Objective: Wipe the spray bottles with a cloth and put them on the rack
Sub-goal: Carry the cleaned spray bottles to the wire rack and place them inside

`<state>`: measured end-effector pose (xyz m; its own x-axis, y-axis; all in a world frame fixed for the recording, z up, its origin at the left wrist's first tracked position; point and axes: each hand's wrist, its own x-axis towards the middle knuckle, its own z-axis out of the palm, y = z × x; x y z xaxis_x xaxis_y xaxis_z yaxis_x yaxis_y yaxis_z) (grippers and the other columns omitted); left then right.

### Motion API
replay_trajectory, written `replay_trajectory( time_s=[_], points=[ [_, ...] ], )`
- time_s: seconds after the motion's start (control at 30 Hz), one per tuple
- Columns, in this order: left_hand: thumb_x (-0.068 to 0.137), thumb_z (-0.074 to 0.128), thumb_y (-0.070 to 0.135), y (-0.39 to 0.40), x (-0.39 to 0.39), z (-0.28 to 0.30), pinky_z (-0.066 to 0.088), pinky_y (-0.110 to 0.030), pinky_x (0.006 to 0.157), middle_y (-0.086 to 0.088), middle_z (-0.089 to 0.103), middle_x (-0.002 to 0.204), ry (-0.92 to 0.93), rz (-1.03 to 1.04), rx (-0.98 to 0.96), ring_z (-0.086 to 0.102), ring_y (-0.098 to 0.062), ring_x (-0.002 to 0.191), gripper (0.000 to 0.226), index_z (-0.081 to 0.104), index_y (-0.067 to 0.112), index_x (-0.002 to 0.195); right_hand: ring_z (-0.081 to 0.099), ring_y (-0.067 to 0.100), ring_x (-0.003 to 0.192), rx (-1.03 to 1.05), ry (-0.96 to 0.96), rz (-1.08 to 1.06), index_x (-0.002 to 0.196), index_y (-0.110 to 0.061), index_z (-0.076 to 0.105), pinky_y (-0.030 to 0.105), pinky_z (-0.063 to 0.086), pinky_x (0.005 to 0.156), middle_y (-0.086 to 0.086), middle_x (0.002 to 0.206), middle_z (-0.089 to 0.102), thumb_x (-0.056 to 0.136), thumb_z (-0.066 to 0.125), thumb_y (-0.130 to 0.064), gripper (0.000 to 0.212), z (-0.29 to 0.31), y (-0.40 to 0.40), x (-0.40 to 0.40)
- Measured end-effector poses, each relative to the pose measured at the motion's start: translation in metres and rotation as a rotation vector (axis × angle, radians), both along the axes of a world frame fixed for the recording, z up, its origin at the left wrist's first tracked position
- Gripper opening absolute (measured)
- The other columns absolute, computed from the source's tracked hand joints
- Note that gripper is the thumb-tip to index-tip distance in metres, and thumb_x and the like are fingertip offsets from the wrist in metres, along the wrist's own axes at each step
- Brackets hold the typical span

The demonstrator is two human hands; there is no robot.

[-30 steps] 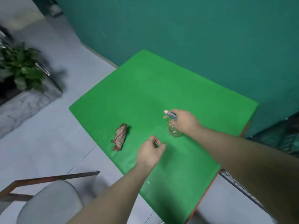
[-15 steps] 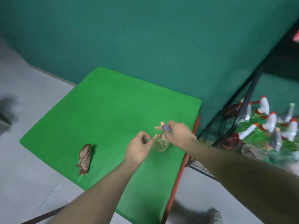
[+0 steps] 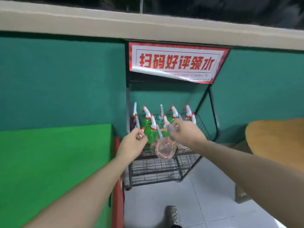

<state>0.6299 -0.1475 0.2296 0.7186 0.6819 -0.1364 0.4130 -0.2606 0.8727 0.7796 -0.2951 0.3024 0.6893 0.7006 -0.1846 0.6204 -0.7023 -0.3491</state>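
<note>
My right hand (image 3: 185,134) grips the sprayer head of a clear pinkish spray bottle (image 3: 164,150), which hangs in the air in front of the black wire rack (image 3: 164,169). My left hand (image 3: 134,143) is just left of the bottle with its fingers curled; a small white bit shows at its fingertips and I cannot tell if it is held. Several spray bottles (image 3: 146,125), green and clear with white triggers and red tips, stand on the rack's upper shelf behind my hands. The cloth is out of view.
The green-covered table (image 3: 49,162) with a red edge stands directly left of the rack. A red-and-white sign (image 3: 174,62) tops the rack. A round wooden tabletop (image 3: 278,142) is at right. My shoe (image 3: 172,214) is on the tiled floor.
I turned right from the table to the rack. My right hand carried the clear bottor off the green table and up to the rack; my left hand came along beside it.
</note>
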Motion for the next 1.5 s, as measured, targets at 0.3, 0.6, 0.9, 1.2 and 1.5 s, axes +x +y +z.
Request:
replay_trajectory(
  time_s=[0.3, 0.6, 0.9, 1.2, 1.5],
  points=[
    [0.097, 0.064, 0.018, -0.061, 0.161, 0.013, 0.043, -0.025, 0.063, 0.012, 0.064, 0.099, 0.126, -0.307, 0.164, 0.057, -0.007, 0.074, 0.014, 0.057, 0.029, 0.102, 0.052, 0.013, 0.061, 0.029, -0.045, -0.108, 0.093, -0.018, 0.053, 0.029, 0.034, 0.049, 0.0, 0.078, 0.064, 0.098, 0.055, -0.034, 0.017, 0.033, -0.084, 0.141],
    [0.094, 0.065, 0.004, -0.082, 0.281, -0.024, 0.047, -0.038, 0.111, -0.001, 0.065, 0.126, 0.467, -0.773, 0.75, 0.06, -0.02, 0.12, 0.047, 0.06, 0.019, 0.138, 0.062, 0.029, 0.075, 0.085, 0.053, -0.142, 0.095, -0.015, 0.055, 0.038, 0.051, 0.063, 0.005, 0.079, 0.064, 0.097, 0.051, -0.031, 0.016, -0.012, -0.11, 0.242],
    [0.096, 0.064, 0.004, -0.076, 0.321, -0.066, 0.018, -0.044, 0.129, 0.004, 0.056, 0.148, 0.579, -1.109, 0.946, 0.045, -0.017, 0.143, 0.053, 0.06, 0.033, 0.14, 0.062, 0.025, 0.068, 0.075, 0.202, -0.177, 0.093, -0.011, 0.053, 0.035, 0.05, 0.059, 0.004, 0.075, 0.064, 0.095, 0.053, -0.02, 0.009, -0.079, -0.109, 0.265],
    [0.099, 0.06, 0.003, -0.048, 0.335, -0.09, 0.055, -0.04, 0.099, -0.002, 0.072, 0.115, 0.644, -1.291, 0.926, 0.065, -0.026, 0.108, 0.049, 0.063, 0.029, 0.14, 0.051, 0.016, 0.059, 0.043, 0.283, -0.273, 0.085, -0.015, 0.048, 0.028, 0.034, 0.048, 0.0, 0.071, 0.059, 0.094, 0.063, -0.028, 0.022, -0.119, -0.09, 0.252],
    [0.096, 0.062, 0.003, -0.028, 0.348, -0.093, 0.059, -0.041, 0.092, -0.004, 0.074, 0.108, 0.647, -1.465, 0.875, 0.07, -0.027, 0.097, 0.041, 0.071, 0.025, 0.13, 0.059, 0.024, 0.069, -0.021, 0.345, -0.322, 0.089, -0.011, 0.052, 0.033, 0.047, 0.057, 0.004, 0.075, 0.061, 0.091, 0.051, -0.017, 0.007, -0.139, -0.065, 0.237]
  ],
)
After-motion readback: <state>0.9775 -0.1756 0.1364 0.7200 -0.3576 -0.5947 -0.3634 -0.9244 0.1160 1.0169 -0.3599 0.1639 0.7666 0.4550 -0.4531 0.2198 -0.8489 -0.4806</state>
